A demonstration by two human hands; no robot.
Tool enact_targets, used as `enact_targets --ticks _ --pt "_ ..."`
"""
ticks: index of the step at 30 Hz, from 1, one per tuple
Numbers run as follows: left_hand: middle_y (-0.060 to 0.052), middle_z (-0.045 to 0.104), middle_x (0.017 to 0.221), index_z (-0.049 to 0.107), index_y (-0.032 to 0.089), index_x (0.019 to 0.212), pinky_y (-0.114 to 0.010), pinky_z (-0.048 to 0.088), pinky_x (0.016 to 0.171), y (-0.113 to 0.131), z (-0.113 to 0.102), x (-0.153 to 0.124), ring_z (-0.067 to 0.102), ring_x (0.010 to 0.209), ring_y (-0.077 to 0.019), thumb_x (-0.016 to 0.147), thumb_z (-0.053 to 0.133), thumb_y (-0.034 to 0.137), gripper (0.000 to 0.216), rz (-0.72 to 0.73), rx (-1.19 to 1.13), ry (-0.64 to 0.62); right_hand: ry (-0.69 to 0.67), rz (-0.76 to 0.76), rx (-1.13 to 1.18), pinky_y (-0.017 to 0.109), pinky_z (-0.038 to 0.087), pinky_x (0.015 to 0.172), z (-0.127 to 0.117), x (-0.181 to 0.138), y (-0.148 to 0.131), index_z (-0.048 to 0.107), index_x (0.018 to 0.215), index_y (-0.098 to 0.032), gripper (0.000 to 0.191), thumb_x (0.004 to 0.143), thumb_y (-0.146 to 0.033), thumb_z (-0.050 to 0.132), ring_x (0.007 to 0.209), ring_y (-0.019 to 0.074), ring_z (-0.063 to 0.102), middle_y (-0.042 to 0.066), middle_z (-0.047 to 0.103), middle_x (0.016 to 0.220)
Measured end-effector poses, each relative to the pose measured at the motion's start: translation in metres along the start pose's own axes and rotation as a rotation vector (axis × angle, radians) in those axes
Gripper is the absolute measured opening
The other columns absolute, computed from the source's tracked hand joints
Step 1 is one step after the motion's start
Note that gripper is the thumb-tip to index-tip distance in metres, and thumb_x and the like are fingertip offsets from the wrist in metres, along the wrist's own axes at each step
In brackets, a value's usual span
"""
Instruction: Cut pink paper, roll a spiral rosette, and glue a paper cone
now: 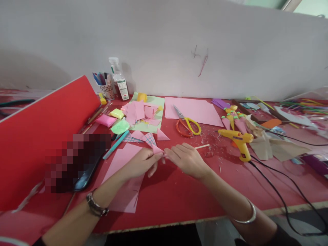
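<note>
Between my two hands is a small pink paper piece (156, 149), folded or rolled to a point. My left hand (142, 163) pinches it between thumb and fingers. The closed fingers of my right hand (188, 160) grip its other end, which they mostly hide. A thin pale stick (202, 147) shows beyond my right hand; I cannot tell whether it is held or lying there. Just behind my hands lie a pink paper triangle (163, 135) and blue-checked paper pieces (149, 139). Under my left forearm are pink sheets (124, 198).
Scissors (188, 125) rest by a pink paper stack (194, 109). To the right are a yellow glue gun (237, 140) with a black cord and small paper cones (232, 119). A red board (46, 136) stands left. A bottle (120, 82) and pen cup (106, 89) stand behind.
</note>
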State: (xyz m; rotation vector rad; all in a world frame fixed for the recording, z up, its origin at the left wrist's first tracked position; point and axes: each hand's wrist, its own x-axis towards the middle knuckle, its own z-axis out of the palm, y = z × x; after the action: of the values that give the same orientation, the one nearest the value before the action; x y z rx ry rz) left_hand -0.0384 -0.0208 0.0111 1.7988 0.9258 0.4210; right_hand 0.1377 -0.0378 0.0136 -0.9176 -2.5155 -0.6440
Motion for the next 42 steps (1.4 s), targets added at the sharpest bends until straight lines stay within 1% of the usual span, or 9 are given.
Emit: enact_targets --ticks 5,10,17,21,25,30,36,39,42 --pt "0.002 0.046 0.034 0.047 0.015 0.040 -0.019 0.040 0.052 0.000 -0.001 0.000 0.047 0.038 -0.0079 0.085 0.026 0.044 0.057 -0.045 -0.010 -0.015 -0.273 0.096 0.068 0.026 0.021 0.049 0.004 -0.001 -0.004 0.057 0.079 -0.016 0.025 0.086 -0.017 0.033 0.051 0.0120 0.048 0.000 0.055 0.055" --pt "-0.001 0.054 0.042 0.050 0.015 0.043 -0.020 0.036 0.052 -0.002 -0.002 0.001 0.050 0.044 -0.0089 0.087 0.022 0.044 0.060 0.131 0.295 0.025 -0.667 0.273 0.280 0.024 0.019 0.047 0.002 0.003 -0.003 0.056 0.083 -0.018 0.029 0.089 -0.030 0.031 0.057 0.0121 0.053 0.002 0.062 0.068" --pt "-0.001 0.056 0.047 0.057 0.016 0.062 -0.024 0.025 0.046 -0.002 0.004 0.001 0.048 0.044 -0.0118 0.091 0.012 0.036 0.056 0.547 0.870 0.092 -0.755 0.240 0.904 0.019 0.033 0.057 -0.009 0.001 0.013 0.056 0.070 -0.013 0.032 0.088 -0.023 0.031 0.058 0.0078 0.050 0.000 0.057 0.063" --pt "-0.001 0.058 0.051 0.057 0.016 0.066 -0.025 0.024 0.046 -0.004 0.007 0.001 0.047 0.043 -0.0114 0.092 0.013 0.026 0.052 0.701 0.987 0.079 -0.812 0.244 1.106 0.016 0.035 0.055 -0.007 0.000 0.017 0.055 0.066 -0.012 0.034 0.087 -0.024 0.032 0.054 0.0062 0.048 -0.001 0.053 0.057" --pt "-0.001 0.056 0.045 0.057 0.015 0.056 -0.023 0.028 0.046 -0.005 0.003 0.003 0.047 0.041 -0.0106 0.090 0.017 0.036 0.057 0.342 0.784 0.059 -0.687 0.287 0.760 0.019 0.032 0.053 0.000 0.001 0.010 0.057 0.074 -0.014 0.031 0.088 -0.026 0.032 0.059 0.0082 0.050 0.000 0.058 0.066" --pt "-0.001 0.055 0.043 0.058 0.012 0.053 -0.019 0.036 0.045 0.004 -0.004 0.000 0.045 0.035 -0.0073 0.085 0.026 0.045 0.056 -0.123 0.088 -0.131 -0.411 0.071 0.259 0.023 0.027 0.051 0.004 0.000 0.002 0.056 0.080 -0.016 0.020 0.086 -0.019 0.037 0.060 0.0111 0.051 0.001 0.059 0.067" --pt "0.001 0.058 0.045 0.058 0.011 0.064 -0.018 0.031 0.039 0.012 -0.006 -0.004 0.038 0.030 -0.0044 0.083 0.035 0.043 0.044 -0.238 -0.218 -0.142 -0.212 -0.024 0.040 0.026 0.020 0.045 -0.002 -0.001 -0.001 0.054 0.072 -0.016 0.024 0.083 -0.011 0.034 0.048 0.0105 0.045 0.000 0.054 0.054" --pt "0.000 0.058 0.046 0.058 0.011 0.064 -0.019 0.032 0.040 0.010 -0.006 -0.003 0.039 0.031 -0.0059 0.083 0.033 0.045 0.047 -0.237 -0.176 -0.146 -0.235 0.002 0.061 0.026 0.018 0.044 -0.003 -0.001 -0.002 0.055 0.074 -0.016 0.022 0.083 -0.011 0.035 0.048 0.0103 0.045 0.000 0.055 0.055" --pt "0.000 0.055 0.042 0.058 0.013 0.050 -0.020 0.036 0.049 0.007 -0.006 -0.002 0.045 0.038 -0.0080 0.084 0.029 0.046 0.055 -0.091 0.022 -0.119 -0.351 0.059 0.177 0.024 0.018 0.044 -0.002 -0.002 0.000 0.055 0.079 -0.018 0.019 0.084 -0.015 0.037 0.051 0.0089 0.047 -0.001 0.059 0.060"
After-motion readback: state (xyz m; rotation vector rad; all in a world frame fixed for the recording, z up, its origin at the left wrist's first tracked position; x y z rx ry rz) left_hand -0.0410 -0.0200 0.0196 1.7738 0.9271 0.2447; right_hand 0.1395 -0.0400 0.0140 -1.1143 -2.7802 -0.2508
